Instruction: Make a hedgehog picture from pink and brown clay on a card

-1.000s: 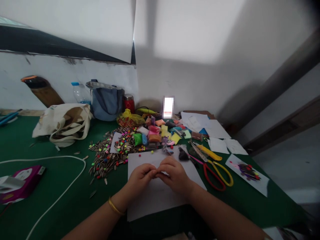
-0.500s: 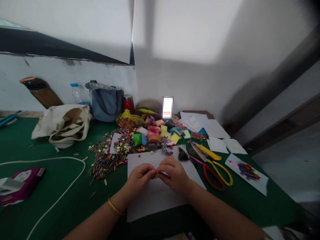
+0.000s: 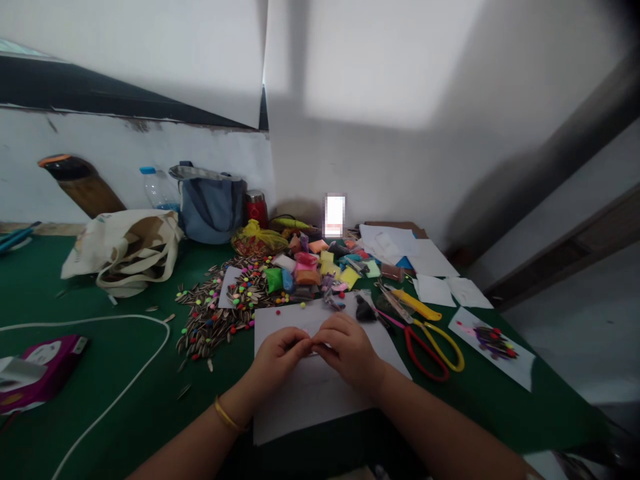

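My left hand and my right hand meet fingertip to fingertip over a white sheet of paper. Both are closed in a pinch. Whatever sits between the fingertips is too small and too hidden to make out; only a trace of pink shows there. A gold bangle circles my left wrist. On the sheet beyond my hands lie a red bead and a yellow-green bead. A black packet rests at the sheet's far right.
Striped sunflower seeds mixed with coloured beads are heaped at left, beside colourful clay packets. Red- and yellow-handled scissors, a yellow cutter and a decorated card lie right. A cable, cloth bags and bottles occupy the left.
My fingertips have shifted very slightly while staying together over the paper. The objects on the table stay where they were.
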A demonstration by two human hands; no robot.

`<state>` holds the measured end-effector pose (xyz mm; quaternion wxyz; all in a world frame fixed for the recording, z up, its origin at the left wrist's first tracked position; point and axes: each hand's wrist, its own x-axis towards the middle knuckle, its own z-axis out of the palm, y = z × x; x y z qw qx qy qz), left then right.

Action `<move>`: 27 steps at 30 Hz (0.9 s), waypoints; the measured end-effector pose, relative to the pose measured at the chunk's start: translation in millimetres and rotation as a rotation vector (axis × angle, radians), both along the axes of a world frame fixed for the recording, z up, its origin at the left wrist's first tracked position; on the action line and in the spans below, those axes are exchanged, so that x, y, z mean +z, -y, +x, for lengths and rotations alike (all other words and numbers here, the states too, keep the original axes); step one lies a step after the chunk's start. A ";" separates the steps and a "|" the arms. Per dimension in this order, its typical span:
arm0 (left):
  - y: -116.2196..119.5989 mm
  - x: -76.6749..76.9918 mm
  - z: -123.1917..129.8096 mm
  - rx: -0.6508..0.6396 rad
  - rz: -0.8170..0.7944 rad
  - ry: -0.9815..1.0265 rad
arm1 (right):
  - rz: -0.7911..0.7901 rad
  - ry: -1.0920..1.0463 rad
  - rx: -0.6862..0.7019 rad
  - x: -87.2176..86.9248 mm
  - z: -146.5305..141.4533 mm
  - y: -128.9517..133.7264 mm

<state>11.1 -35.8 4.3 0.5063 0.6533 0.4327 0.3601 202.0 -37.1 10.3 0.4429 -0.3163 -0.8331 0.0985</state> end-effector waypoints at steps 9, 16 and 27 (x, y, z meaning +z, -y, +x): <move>-4.3 -1.7 -3.9 0.045 0.011 -0.004 | -0.008 0.016 0.011 -2.8 4.4 -2.7; -22.1 -12.8 -22.2 0.212 0.144 -0.158 | -0.106 0.029 -0.142 -9.9 21.9 -14.7; -20.8 -6.6 -26.3 0.056 0.347 -0.582 | -0.219 0.156 -0.233 -17.9 28.1 -22.0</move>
